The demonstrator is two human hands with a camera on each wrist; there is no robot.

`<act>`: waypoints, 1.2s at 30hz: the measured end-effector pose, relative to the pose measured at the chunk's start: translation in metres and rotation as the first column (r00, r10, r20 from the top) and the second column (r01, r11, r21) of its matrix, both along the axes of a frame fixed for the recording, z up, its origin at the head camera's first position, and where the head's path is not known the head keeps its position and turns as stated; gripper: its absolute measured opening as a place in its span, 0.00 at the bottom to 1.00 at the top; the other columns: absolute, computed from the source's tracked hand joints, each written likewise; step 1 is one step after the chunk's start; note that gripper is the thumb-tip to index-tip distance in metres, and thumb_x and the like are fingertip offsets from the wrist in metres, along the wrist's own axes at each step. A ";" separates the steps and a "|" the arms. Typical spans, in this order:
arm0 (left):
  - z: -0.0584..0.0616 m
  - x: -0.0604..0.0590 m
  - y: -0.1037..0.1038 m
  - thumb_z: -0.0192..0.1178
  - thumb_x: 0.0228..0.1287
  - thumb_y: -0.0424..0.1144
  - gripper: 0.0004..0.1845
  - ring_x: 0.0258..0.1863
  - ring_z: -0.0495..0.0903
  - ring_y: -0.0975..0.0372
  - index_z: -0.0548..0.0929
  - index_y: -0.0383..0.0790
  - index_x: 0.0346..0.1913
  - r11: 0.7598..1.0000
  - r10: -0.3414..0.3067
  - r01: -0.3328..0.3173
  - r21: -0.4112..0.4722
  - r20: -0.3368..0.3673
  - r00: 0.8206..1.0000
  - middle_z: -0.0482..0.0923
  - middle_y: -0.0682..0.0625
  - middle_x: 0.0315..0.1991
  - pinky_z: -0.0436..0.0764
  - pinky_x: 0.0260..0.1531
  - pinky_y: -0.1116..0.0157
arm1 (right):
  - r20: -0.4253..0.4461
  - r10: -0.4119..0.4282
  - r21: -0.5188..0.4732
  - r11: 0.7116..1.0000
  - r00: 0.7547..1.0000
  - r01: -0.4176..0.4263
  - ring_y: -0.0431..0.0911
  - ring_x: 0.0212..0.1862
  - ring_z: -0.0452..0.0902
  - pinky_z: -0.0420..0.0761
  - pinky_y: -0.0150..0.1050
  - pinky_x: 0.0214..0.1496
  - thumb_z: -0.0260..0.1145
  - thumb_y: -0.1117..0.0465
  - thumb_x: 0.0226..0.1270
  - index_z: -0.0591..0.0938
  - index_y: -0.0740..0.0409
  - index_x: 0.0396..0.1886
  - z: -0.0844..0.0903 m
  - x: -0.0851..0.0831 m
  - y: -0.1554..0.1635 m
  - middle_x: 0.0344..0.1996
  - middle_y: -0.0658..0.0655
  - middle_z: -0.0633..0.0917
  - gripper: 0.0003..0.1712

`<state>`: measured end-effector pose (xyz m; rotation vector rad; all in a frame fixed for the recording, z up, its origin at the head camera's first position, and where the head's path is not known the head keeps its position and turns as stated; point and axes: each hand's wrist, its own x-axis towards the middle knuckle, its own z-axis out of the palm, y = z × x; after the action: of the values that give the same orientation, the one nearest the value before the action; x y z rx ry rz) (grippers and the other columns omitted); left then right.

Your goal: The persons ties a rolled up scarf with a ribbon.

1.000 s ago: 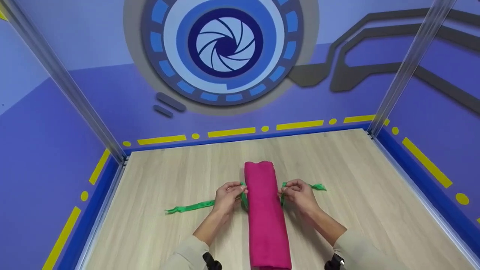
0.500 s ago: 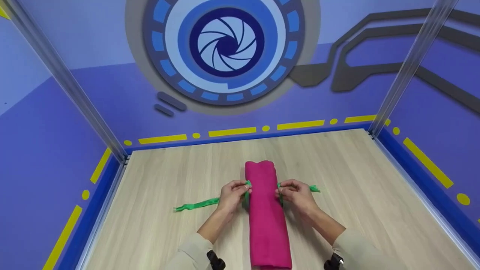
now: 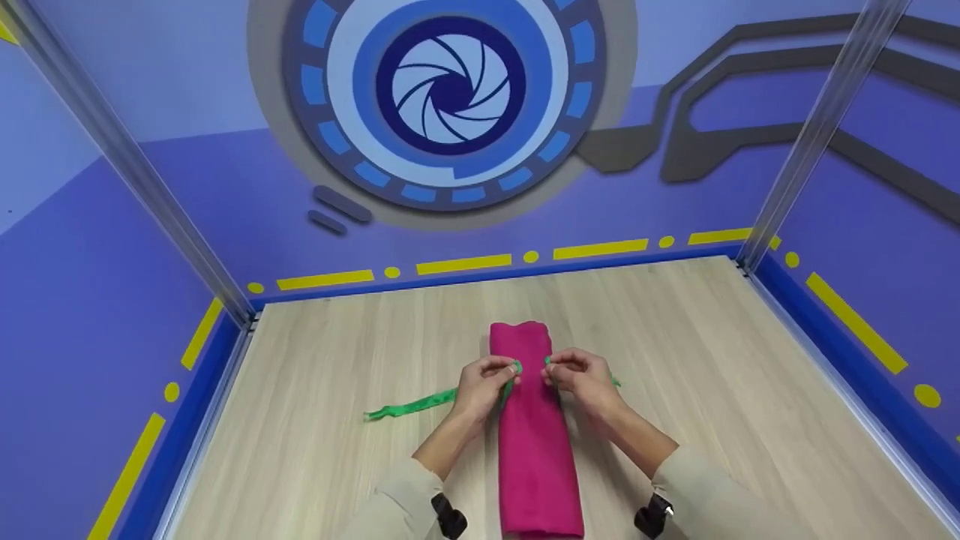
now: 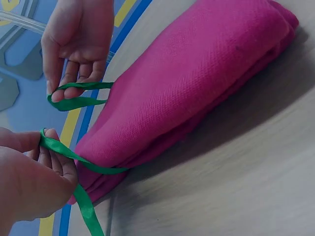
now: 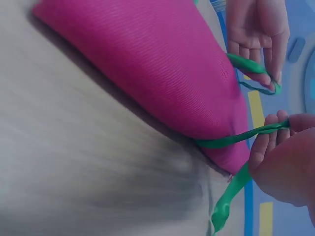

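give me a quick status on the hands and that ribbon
Left hand pinches one end of the green ribbon, right hand pinches the other. Both ends up over the rolled pink cloth. Nothing in the way on the wooden table.

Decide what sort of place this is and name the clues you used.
Probably a staged recording booth, not a home: a wood-look tabletop boxed in by purple walls with a printed aperture graphic and clear corner posts.

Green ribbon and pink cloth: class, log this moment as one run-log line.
left hand: pinches green ribbon | right hand: pinches other end | ribbon ends: over folded pink cloth | surface: wooden table
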<state>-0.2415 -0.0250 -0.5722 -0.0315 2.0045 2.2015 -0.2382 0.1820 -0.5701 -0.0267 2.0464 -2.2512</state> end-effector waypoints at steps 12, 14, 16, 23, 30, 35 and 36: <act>0.003 0.003 0.015 0.64 0.76 0.34 0.09 0.46 0.86 0.58 0.87 0.33 0.51 0.991 -0.059 0.054 -0.122 -0.037 0.998 0.88 0.48 0.44 0.83 0.51 0.60 | -0.190 0.055 0.182 0.983 0.980 -0.020 0.51 0.43 0.87 0.88 0.52 0.50 0.68 0.72 0.75 0.85 0.70 0.46 0.007 0.003 -0.019 0.40 0.64 0.88 0.05; 0.003 0.003 0.015 0.64 0.76 0.35 0.10 0.46 0.85 0.59 0.87 0.33 0.52 0.989 -0.063 0.057 -0.136 -0.042 0.997 0.88 0.48 0.45 0.83 0.51 0.59 | -0.199 0.062 0.195 0.981 0.978 -0.023 0.52 0.42 0.87 0.87 0.55 0.50 0.68 0.72 0.75 0.86 0.69 0.45 0.007 0.003 -0.020 0.39 0.63 0.88 0.04; 0.004 0.003 0.015 0.64 0.76 0.35 0.10 0.46 0.85 0.60 0.87 0.33 0.53 0.988 -0.066 0.059 -0.142 -0.040 0.997 0.88 0.48 0.45 0.83 0.51 0.59 | -0.198 0.070 0.209 0.977 0.978 -0.028 0.53 0.41 0.87 0.87 0.57 0.49 0.68 0.71 0.75 0.86 0.68 0.45 0.007 0.003 -0.020 0.38 0.63 0.88 0.04; 0.001 0.004 0.012 0.64 0.76 0.35 0.10 0.45 0.85 0.60 0.88 0.33 0.53 0.988 -0.081 0.078 -0.130 -0.015 0.997 0.88 0.48 0.45 0.84 0.51 0.61 | -0.175 0.107 0.226 0.972 0.979 -0.066 0.57 0.41 0.88 0.88 0.50 0.47 0.67 0.71 0.75 0.85 0.69 0.45 0.004 0.003 -0.020 0.37 0.63 0.88 0.04; -0.002 0.005 0.009 0.63 0.78 0.40 0.12 0.49 0.83 0.59 0.89 0.37 0.53 0.985 -0.093 0.088 -0.148 -0.024 0.995 0.88 0.50 0.47 0.81 0.53 0.61 | -0.169 0.122 0.283 0.956 0.978 -0.071 0.57 0.41 0.87 0.89 0.46 0.45 0.67 0.71 0.76 0.83 0.66 0.45 0.001 0.003 -0.020 0.36 0.62 0.87 0.03; -0.004 0.004 0.012 0.64 0.78 0.46 0.15 0.50 0.83 0.60 0.89 0.38 0.54 0.987 -0.089 0.081 -0.137 -0.057 0.994 0.88 0.50 0.48 0.80 0.53 0.62 | -0.173 0.101 0.321 0.946 0.980 -0.041 0.57 0.38 0.87 0.89 0.49 0.42 0.68 0.71 0.75 0.81 0.65 0.43 0.002 0.005 -0.020 0.34 0.62 0.86 0.03; -0.004 0.003 0.013 0.65 0.78 0.46 0.16 0.49 0.84 0.60 0.89 0.37 0.54 0.989 -0.087 0.078 -0.125 -0.065 0.994 0.88 0.50 0.47 0.81 0.53 0.62 | -0.177 0.099 0.331 0.943 0.979 -0.036 0.57 0.37 0.87 0.89 0.50 0.41 0.68 0.71 0.74 0.80 0.65 0.42 0.002 0.005 -0.020 0.33 0.61 0.86 0.03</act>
<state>-0.2381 -0.0117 -0.5766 0.1135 2.1349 2.0546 -0.2330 0.1619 -0.5679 -0.2943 2.4509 -1.9074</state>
